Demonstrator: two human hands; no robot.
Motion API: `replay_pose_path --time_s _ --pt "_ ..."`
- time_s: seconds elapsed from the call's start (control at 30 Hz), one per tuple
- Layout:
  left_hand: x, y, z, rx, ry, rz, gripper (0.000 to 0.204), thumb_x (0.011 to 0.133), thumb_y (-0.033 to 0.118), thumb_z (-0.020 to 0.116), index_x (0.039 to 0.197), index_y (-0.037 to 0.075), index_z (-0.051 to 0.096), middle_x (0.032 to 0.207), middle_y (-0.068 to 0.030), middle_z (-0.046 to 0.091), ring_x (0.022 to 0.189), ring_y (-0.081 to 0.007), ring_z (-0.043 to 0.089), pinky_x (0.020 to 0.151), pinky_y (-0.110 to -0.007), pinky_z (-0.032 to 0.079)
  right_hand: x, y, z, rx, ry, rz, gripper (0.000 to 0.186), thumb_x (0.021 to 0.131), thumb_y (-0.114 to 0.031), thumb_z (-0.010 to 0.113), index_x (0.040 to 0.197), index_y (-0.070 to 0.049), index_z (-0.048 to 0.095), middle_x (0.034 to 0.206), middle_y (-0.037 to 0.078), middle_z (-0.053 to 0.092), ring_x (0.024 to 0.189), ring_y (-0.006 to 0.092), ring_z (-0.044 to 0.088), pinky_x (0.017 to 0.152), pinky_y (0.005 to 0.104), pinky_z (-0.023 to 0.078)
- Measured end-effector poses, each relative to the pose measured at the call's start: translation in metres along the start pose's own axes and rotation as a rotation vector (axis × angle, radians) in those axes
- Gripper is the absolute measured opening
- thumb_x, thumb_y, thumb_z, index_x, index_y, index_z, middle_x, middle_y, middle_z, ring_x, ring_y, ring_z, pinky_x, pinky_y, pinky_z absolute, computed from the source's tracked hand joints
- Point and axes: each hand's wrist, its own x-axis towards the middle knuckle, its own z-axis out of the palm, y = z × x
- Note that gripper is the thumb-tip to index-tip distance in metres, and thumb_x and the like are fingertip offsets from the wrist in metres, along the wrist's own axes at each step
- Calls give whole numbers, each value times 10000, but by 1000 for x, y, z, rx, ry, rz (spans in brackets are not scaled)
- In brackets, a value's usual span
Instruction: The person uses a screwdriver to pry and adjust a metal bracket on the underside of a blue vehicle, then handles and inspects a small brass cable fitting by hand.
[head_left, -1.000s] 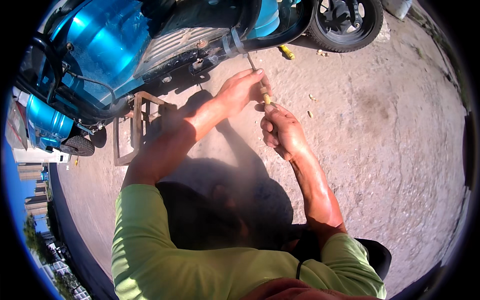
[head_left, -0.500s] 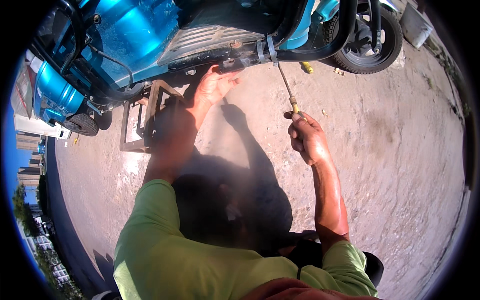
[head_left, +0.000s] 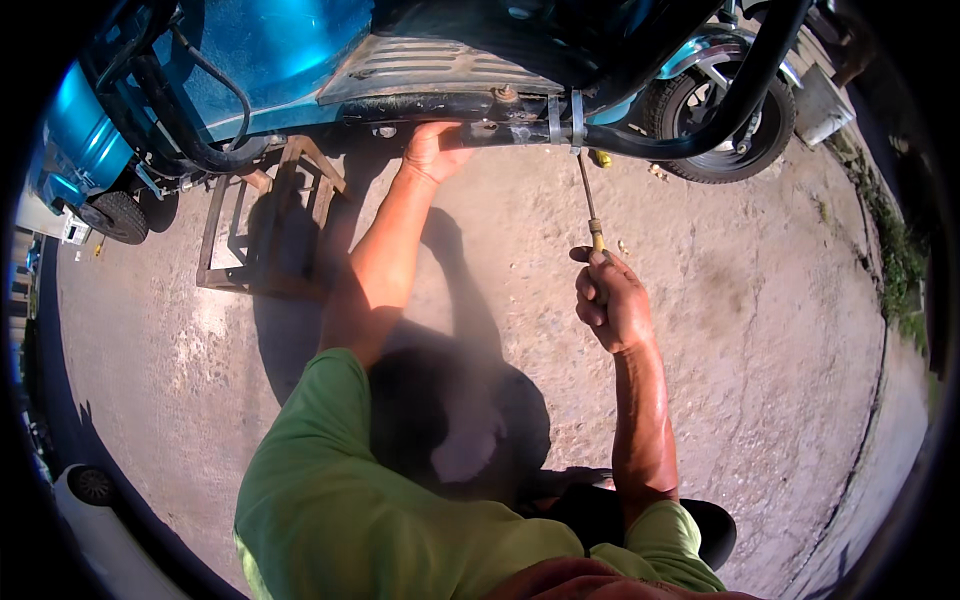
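Note:
My right hand (head_left: 612, 300) is closed round the yellowish handle of a screwdriver (head_left: 588, 190). Its long thin shaft points up to the lower end of a metal band clamp (head_left: 577, 118); whether the tip sits in the clamp's screw is too small to tell. A second metal band (head_left: 554, 120) circles the same black frame tube (head_left: 430, 106) just to the left. My left hand (head_left: 437, 152) grips the lower side of that tube, left of the bands, with its fingertips hidden behind it.
Above the tube lies the ribbed footboard (head_left: 430, 62) of a blue vehicle. A front wheel (head_left: 720, 115) stands at the right, with a pale bucket (head_left: 823, 105) beyond it. A rusty metal stand (head_left: 210, 235) is left of my left arm. A white car (head_left: 110, 540) shows at the lower left.
My left hand has gone from spread fingers beside the tube to a hold on it. The right hand keeps the screwdriver at the clamp, its shaft now more upright. The view has shifted.

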Motion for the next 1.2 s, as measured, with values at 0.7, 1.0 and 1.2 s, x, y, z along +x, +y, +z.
replay_pose_path --time_s 0.7,1.0,1.2 --pt "6 -15 18 -8 -41 -30 295 814 -4 684 1108 -7 657 1138 -107 676 1100 -225 613 1037 -362 453 20 2 17 -603 208 -226 394 949 -336 634 1160 -3 623 748 47 593 639 110 544 581 290 443" --pt "6 2 28 73 -57 -18 445 893 138 624 1321 28 569 1341 -133 599 1258 -293 532 1158 -486 327 -6 3 6 -139 85 -123 394 984 -272 505 1288 -25 545 824 27 596 583 61 428 530 238 368" --pt "0 -3 39 141 116 -48 430 853 161 683 1248 13 603 1270 -174 620 1208 -326 539 1075 -509 361 -21 14 -4 -7 25 -207 449 958 -220 532 1346 4 505 846 71 639 550 57 403 494 223 315"
